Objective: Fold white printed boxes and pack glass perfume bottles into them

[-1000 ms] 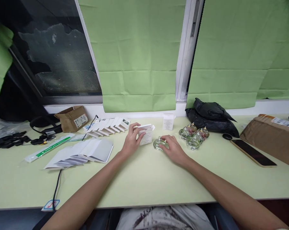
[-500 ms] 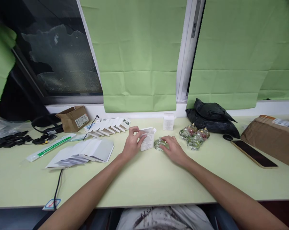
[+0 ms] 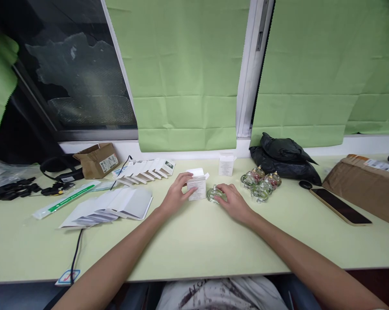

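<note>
My left hand (image 3: 174,196) is closed around the left side of a small white printed box (image 3: 198,189), which stands upright on the table with its top flaps raised. Just to the right, the fingers of my right hand (image 3: 236,201) grip a small round glass bottle (image 3: 211,194) with a greenish tint, resting on the table close beside the box. Part of the bottle is hidden under those fingers. Farther right sits a cluster of similar glass bottles (image 3: 260,190), some with gold-coloured tops and reddish contents.
Another white box (image 3: 226,165) stands near the window wall. On the left lie flattened white cartons (image 3: 123,202), a row of white boxes (image 3: 146,171) and a brown carton (image 3: 97,161). A phone (image 3: 341,206), black bags (image 3: 285,161) and a brown parcel (image 3: 365,189) are right.
The white box has turned and come down to stand upright, and my left hand has shifted its hold to the box's side. My right hand stays on the glass bottle.
</note>
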Action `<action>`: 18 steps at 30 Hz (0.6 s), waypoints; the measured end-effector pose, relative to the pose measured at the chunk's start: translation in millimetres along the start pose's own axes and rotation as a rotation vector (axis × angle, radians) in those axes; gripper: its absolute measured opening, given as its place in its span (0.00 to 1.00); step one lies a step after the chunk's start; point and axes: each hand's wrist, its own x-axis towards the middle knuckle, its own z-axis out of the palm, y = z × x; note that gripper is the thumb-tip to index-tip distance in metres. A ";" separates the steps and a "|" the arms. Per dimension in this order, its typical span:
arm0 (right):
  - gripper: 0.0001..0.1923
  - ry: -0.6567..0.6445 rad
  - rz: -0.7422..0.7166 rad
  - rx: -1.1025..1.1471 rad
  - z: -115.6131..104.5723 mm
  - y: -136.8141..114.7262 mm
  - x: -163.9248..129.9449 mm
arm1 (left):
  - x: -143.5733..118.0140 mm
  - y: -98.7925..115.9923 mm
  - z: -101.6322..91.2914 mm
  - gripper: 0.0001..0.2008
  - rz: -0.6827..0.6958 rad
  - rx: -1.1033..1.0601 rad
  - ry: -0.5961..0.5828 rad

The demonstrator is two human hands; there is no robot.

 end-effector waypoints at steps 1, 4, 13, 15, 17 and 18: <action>0.13 -0.007 -0.001 -0.008 -0.2 0.3 -0.2 | -0.3 0.0 -0.7 0.13 0.003 0.003 -0.013; 0.13 -0.005 0.001 -0.032 -0.8 0.4 -1.0 | -1.5 0.9 -2.1 0.11 0.037 0.058 -0.039; 0.18 0.366 0.034 0.045 -10.9 -5.4 0.9 | -5.3 8.3 -2.8 0.20 -0.031 0.096 -0.153; 0.17 0.415 0.004 0.076 -13.7 -9.3 0.3 | -6.4 10.2 -1.7 0.21 -0.005 0.077 -0.167; 0.16 0.432 -0.035 0.107 -15.0 -14.3 -1.8 | -7.5 12.4 0.3 0.20 0.037 0.058 -0.183; 0.16 0.430 -0.055 0.119 -15.0 -16.9 -3.2 | -8.1 13.7 1.4 0.19 0.052 0.048 -0.187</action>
